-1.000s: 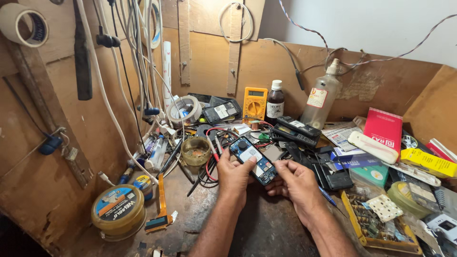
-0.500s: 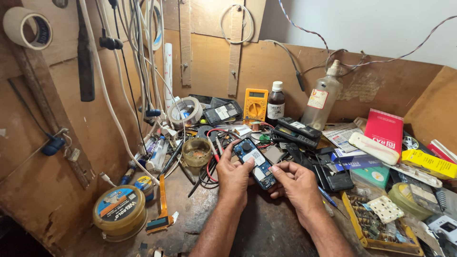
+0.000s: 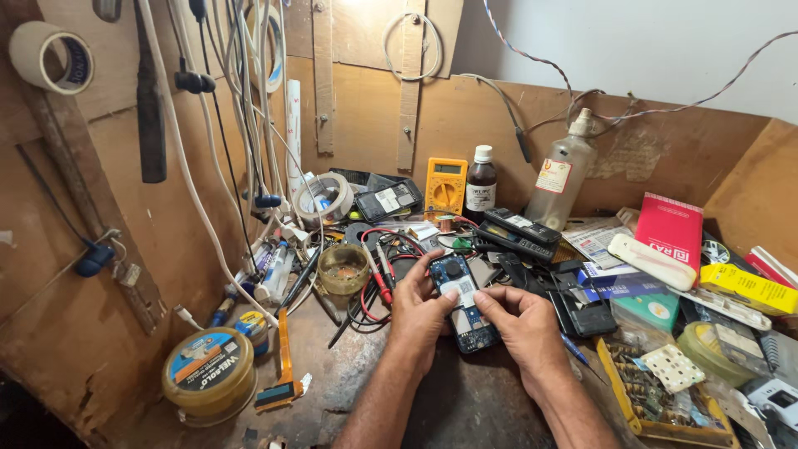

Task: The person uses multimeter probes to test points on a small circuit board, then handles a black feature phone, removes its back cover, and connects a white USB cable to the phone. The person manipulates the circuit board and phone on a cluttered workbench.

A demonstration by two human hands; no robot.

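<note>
An opened phone (image 3: 462, 301) with its back off, showing a blue circuit board, lies at the middle of the workbench. My left hand (image 3: 418, 314) grips its left edge, thumb resting on the board. My right hand (image 3: 525, 330) holds the right side, with thumb and forefinger pressing on the middle of the board. Red and black multimeter probes (image 3: 381, 277) lie just left of my left hand.
A yellow multimeter (image 3: 445, 186), a brown bottle (image 3: 480, 185) and a clear bottle (image 3: 561, 176) stand at the back. A tape roll (image 3: 326, 198), a small glass cup (image 3: 343, 268), a yellow tin (image 3: 209, 383), a red box (image 3: 668, 229) and a parts tray (image 3: 657, 391) crowd the bench. Cables hang at left.
The phone has come slightly nearer and lower with both hands. My right fingers have shifted onto the middle of the board.
</note>
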